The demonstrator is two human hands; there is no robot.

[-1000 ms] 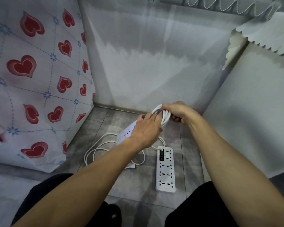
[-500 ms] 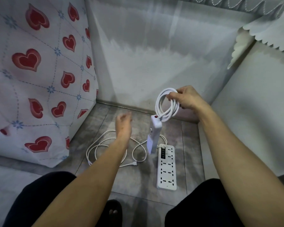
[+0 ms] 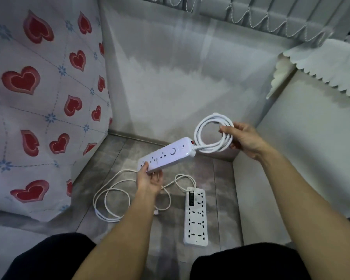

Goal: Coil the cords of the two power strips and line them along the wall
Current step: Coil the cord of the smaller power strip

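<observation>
1. Head view: the right hand has its fingers closed around a coiled white cord, held up in front of the wall.
2. That cord joins a white power strip, held off the floor and tilted, its far end gripped by the left hand.
3. On the grey floor a second power strip lies flat, sockets up.
4. Its loose cord sprawls in loops to the left, beside a heart-patterned cloth.
</observation>
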